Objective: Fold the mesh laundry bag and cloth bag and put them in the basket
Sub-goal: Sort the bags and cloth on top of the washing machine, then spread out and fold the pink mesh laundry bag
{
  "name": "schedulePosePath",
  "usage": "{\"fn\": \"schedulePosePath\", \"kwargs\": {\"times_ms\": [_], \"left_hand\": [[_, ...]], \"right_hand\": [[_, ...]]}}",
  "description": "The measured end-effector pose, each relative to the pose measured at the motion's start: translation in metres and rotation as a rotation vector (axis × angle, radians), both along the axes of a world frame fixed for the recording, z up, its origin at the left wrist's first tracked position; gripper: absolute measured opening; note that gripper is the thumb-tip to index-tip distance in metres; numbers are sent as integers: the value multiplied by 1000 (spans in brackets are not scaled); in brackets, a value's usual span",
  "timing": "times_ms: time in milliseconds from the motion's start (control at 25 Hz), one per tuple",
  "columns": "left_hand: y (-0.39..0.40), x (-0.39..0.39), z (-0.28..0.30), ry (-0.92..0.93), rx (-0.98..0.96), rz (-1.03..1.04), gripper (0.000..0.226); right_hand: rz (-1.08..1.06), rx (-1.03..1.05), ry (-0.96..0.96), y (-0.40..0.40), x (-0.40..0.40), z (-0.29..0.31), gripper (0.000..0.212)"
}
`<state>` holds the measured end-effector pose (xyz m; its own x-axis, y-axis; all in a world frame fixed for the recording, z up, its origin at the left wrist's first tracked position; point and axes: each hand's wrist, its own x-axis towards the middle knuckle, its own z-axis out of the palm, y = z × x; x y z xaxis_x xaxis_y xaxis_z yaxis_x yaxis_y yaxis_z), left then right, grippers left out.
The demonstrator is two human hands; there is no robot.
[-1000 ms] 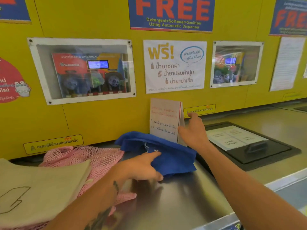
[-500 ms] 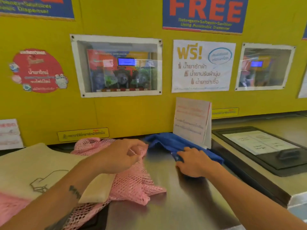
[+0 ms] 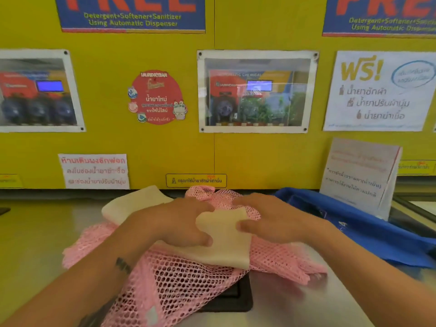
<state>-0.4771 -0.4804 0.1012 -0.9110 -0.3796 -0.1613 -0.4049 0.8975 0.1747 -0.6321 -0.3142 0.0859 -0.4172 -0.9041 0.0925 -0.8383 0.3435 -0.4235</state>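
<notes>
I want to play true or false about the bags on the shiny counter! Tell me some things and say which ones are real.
1. The pink mesh bag lies on the metal counter. True.
2. The cream cloth bag lies underneath the pink mesh bag. False: it lies on top of the mesh.
3. Both the left hand and the right hand are touching the cream cloth bag. True.
4. The blue bag is to the left of the pink mesh bag. False: it lies to the right, under the standing paper sign.
5. The wall behind the counter is green. False: it is yellow.
</notes>
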Motion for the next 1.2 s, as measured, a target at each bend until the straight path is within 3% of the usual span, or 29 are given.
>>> {"fn": "schedulePosePath", "kwargs": {"times_ms": [120, 200, 320, 400, 600, 720, 840, 920, 1000, 1080, 1200], "left_hand": [[-7, 31, -1, -201, -105, 30, 95], [-12, 44, 0, -138, -117, 39, 87], [-20, 51, 4, 44, -127, 33, 63], [-18, 50, 9, 110, -91, 10, 59], [14, 9, 41, 446, -184, -167, 57], [41, -50, 58, 692, -368, -267, 62], [66, -111, 51, 757, -378, -344, 75], [84, -145, 27, 517, -358, -319, 94], [98, -167, -1, 225, -320, -296, 104], [105, -182, -17, 117, -277, -294, 100], [107, -193, -21, 121, -159, -267, 88]], "right_hand": [[158, 243, -37, -26, 41, -11, 87], [185, 281, 103, -38, 49, -25, 74], [182, 87, 31, -41, 37, -21, 32], [84, -81, 7, -32, 24, -12, 24], [-137, -618, 263, 22, -3, 30, 42], [-248, -731, 569, 71, -24, 55, 57], [-452, -513, 860, 113, -43, 49, 66], [-564, -233, 863, 139, -49, 30, 71], [-558, 119, 663, 162, -48, 9, 68], [-496, 294, 359, 178, -54, -4, 72], [-425, 161, 271, 181, -75, -11, 76]]}}
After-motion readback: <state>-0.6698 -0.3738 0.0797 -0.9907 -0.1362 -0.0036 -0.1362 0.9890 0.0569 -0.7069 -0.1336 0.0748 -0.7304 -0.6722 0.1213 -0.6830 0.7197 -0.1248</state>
